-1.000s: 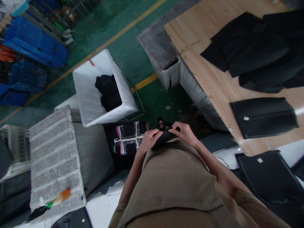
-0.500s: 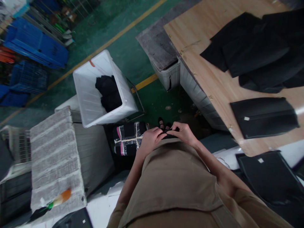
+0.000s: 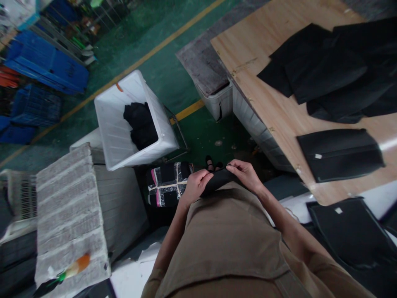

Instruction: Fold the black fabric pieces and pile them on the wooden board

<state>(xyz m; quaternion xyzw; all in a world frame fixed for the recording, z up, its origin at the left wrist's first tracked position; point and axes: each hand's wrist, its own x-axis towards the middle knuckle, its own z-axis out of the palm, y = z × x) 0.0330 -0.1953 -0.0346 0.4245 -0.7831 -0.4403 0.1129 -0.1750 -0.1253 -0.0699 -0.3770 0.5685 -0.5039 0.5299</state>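
Note:
Between my hands, close against the front of my brown apron (image 3: pixel 232 236), a black piece of fabric (image 3: pixel 219 179) is stretched by its upper edge. My left hand (image 3: pixel 197 184) is closed on the fabric's left end, thumb on top. At the other end my right hand (image 3: pixel 245 171) pinches the edge between thumb and fingers. The lower part of the fabric is hidden behind the apron. Just left of my left hand lies a black bundle (image 3: pixel 167 184) bound with clear tape and a pale strap.
A white bin (image 3: pixel 114 124) holding black cloth (image 3: pixel 141 124) stands ahead on the left. At right, a wooden table (image 3: pixel 248 54) carries black fabric pieces (image 3: pixel 328 66) and a flat black panel (image 3: pixel 341 155). A grey-covered box (image 3: pixel 68 211) with an orange-handled tool (image 3: pixel 74 265) is at left.
My hands have moved apart along the black fabric's edge, and more of its surface shows between them. The surroundings have shifted slightly with my head.

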